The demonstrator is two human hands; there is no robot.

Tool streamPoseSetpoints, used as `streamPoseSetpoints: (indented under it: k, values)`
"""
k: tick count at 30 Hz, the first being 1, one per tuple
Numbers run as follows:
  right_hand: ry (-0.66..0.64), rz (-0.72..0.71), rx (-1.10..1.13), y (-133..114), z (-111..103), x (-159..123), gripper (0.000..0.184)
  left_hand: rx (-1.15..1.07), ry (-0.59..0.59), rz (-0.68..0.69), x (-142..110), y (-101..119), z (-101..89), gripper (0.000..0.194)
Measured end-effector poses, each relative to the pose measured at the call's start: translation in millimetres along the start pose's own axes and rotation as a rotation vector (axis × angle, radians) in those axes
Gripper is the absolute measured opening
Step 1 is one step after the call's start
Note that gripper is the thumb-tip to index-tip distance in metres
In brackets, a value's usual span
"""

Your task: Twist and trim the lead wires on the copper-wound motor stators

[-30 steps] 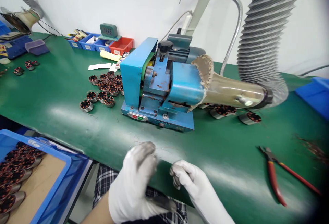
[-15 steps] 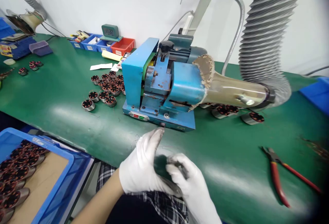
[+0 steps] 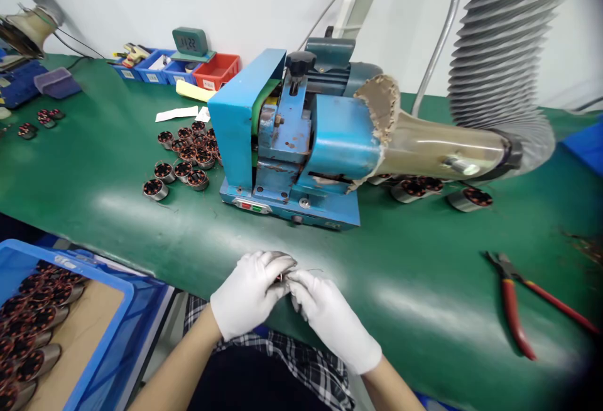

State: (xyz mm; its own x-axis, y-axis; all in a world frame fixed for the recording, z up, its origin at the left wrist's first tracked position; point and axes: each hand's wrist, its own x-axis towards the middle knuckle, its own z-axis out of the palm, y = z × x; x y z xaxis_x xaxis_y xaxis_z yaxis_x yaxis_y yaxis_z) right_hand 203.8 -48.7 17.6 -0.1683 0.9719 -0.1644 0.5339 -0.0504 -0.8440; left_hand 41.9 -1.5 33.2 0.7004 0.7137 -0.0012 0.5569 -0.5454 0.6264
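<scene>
My left hand (image 3: 252, 295), in a white glove with grey, soiled fingertips, is closed around a small round part. Only a bit of reddish copper and metal of this motor stator (image 3: 279, 278) shows between the fingers. My right hand (image 3: 325, 310), gloved too, meets it at the fingertips, thumb and fingers pinched together. A thin dark wire (image 3: 313, 269) sticks out above the right fingers; most of what they grip is hidden. Both hands are low over the green bench, in front of the blue belt-driven machine (image 3: 287, 147).
Several wound stators (image 3: 188, 153) stand left of the machine, and more (image 3: 468, 198) stand to its right. Red-handled cutting pliers (image 3: 511, 304) lie at right. A blue crate (image 3: 127, 310) of stators is at lower left. A ribbed exhaust hose (image 3: 499, 53) joins the machine's hood.
My hands have come together: the left fingers, raised toward the machine before, are now curled around the stator, and the right fingertips have moved up and left to it. The view has shifted slightly.
</scene>
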Motion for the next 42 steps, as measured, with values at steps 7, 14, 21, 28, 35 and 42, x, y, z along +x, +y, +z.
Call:
streamPoseSetpoints:
  k: [7,14,21,28,35,42]
  values:
    - [-0.156,0.334,0.710,11,-19,-1,0.032,0.157,0.044,-0.062,0,10,13.0,0.013]
    - [0.362,-0.015,-0.021,17,-41,-17,0.016,0.174,0.054,-0.034,1,10,14.4,0.013]
    - [0.147,-0.478,-0.609,15,-5,-6,0.020,0.097,0.058,-0.052,-1,9,11.2,0.016]
    - [0.271,-0.365,-0.632,19,0,1,0.027,-0.071,0.017,-0.162,-2,-14,1.9,0.061]
    - [0.298,-0.403,-0.367,-15,-19,-5,0.025,-0.601,0.177,-0.283,-11,0,4.2,0.050]
    - [-0.068,0.081,0.618,-46,-29,-1,0.024,-0.440,0.407,0.030,-26,20,-23.2,0.018]
